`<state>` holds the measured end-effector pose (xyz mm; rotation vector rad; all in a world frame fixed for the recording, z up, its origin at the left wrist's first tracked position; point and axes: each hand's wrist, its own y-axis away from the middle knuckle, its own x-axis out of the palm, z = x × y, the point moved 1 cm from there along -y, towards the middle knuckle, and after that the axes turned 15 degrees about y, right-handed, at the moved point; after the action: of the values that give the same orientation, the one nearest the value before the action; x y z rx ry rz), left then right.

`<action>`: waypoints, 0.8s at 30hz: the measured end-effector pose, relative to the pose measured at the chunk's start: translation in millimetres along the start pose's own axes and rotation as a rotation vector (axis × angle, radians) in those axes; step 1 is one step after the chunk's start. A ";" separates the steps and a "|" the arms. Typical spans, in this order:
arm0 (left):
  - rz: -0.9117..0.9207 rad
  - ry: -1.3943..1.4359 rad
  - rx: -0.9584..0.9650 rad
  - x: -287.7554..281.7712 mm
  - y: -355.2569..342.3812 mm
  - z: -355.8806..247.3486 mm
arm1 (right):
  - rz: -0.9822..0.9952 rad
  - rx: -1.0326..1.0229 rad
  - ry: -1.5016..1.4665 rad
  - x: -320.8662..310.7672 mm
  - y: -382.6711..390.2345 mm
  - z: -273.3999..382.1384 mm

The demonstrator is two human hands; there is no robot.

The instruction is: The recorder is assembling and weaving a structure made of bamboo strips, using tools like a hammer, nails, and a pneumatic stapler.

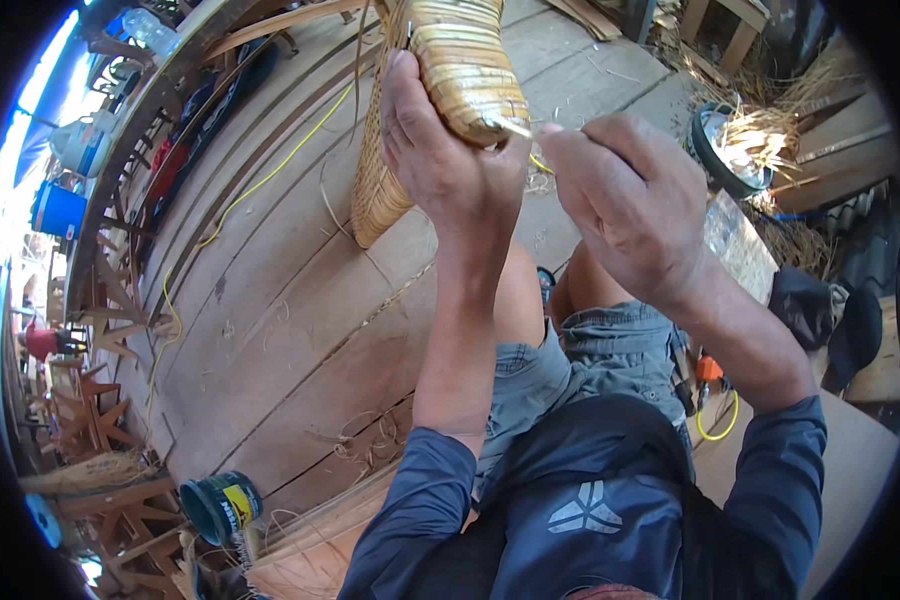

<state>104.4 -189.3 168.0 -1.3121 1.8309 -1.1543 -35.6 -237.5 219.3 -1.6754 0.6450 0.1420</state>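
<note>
While I sit on the plank floor [300, 300] with my knees drawn up, my left hand [448, 160] wraps around the narrow end of the basket [460, 70], fingers [402, 110] curled over its woven side and thumb underneath, so the piece stays lifted in front of my chest where I can see the rim I am working. The basket's wider part hangs down and to the left, its lower edge resting on or just above the planks; I cannot tell which. My right hand [635, 205] sits just beside the left, fingers pinched shut on a thin pale strip [515, 127] that pokes out of the weave at the basket's end, which I judge is why the two hands meet so closely: one braces, the other pulls or threads. A yellow cord [270, 175] runs along the floor to the left, well apart from the hands. A green can [220, 508] stands near my left elbow among loose shavings, within reach but untouched. Off to the right a round pan [730, 150] sits in a heap of straw, and an orange tool [708, 370] lies by my right thigh.
</note>
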 end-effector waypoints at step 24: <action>0.149 -0.127 -0.195 -63.5 54.0 -49.2 | 0.318 0.932 0.149 -55.9 223.2 -151.9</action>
<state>61.0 -107.3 140.3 -1.2979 1.9484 -0.8129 -230.0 -377.5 82.9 -0.6851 0.9078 -0.0605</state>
